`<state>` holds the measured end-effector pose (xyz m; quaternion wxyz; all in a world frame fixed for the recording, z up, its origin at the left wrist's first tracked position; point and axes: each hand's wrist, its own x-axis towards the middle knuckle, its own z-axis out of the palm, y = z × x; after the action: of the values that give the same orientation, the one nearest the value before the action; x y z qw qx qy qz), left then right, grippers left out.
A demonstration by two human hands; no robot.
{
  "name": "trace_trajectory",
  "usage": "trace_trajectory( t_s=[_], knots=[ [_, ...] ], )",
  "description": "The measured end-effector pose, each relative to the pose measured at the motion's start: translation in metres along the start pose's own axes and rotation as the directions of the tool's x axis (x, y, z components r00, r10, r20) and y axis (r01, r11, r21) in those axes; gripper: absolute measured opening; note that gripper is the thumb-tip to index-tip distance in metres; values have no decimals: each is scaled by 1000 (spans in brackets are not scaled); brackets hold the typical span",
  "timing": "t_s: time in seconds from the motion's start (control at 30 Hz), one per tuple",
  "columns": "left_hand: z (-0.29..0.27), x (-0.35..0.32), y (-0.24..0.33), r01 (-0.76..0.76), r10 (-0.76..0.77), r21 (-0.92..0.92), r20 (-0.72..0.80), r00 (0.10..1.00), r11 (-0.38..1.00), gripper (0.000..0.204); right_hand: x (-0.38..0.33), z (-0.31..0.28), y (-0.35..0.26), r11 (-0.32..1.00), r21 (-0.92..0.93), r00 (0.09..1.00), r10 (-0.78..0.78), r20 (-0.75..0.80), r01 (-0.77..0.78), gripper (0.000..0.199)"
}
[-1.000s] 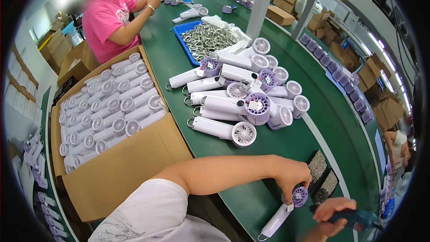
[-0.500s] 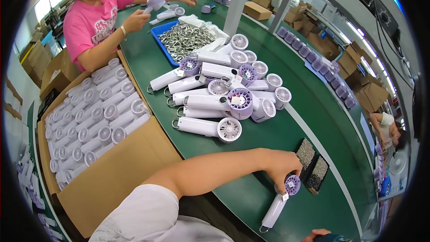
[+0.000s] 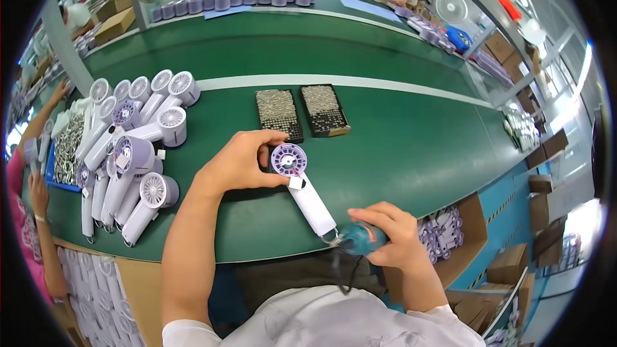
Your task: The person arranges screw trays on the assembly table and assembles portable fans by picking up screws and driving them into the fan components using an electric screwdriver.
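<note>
My left hand (image 3: pixel 239 162) grips a white and lavender handheld fan (image 3: pixel 313 207) by its round head, fingers on one side and thumb on the other. The fan lies slanted on the green table, its open lavender grille facing up. A small white tag (image 3: pixel 296 183) hangs by the neck, and a metal ring is at the handle's end. My right hand (image 3: pixel 400 236) is wrapped round a teal power screwdriver (image 3: pixel 364 238). Its blurred front end is close to the metal ring; I cannot tell whether they touch.
Beyond my left hand lie two black trays (image 3: pixel 324 119) of small screws. More fans (image 3: pixel 154 190) are heaped at left, beside a blue tray (image 3: pixel 63 186) of metal clips and a co-worker's arm (image 3: pixel 38 196). A cardboard box (image 3: pixel 474 225) of purple-white parts stands below the table at right.
The view has swung to the right. My right hand and the screwdriver, only partly visible at the lower edge before, are now beside the fan's handle end. My left hand keeps hold of the fan.
</note>
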<state>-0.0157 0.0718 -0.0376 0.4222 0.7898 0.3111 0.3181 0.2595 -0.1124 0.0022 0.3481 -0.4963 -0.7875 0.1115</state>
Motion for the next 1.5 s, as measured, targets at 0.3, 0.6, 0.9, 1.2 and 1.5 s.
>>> trace_trajectory(
  t_s=[0.3,0.6,0.9,1.2,1.5],
  knots=[
    [1,5,7,-52,50,100,31,998,994,57,-10,11,-18,992,-129,1000,4,19,-2,66],
    [-4,-9,-25,-247,258,146,-59,964,958,58,4,50,-25,988,-149,999,38,1,-38,54],
    [7,-8,-18,-164,168,133,-13,986,977,62,-3,54,-26,976,-213,997,60,52,-48,51],
    [11,2,-26,-200,214,189,-54,975,961,63,16,53,-45,961,-274,999,45,19,-38,45],
    [14,5,-26,-196,203,145,-32,979,970,64,15,51,-55,927,-343,980,187,68,-153,48]
  ],
)
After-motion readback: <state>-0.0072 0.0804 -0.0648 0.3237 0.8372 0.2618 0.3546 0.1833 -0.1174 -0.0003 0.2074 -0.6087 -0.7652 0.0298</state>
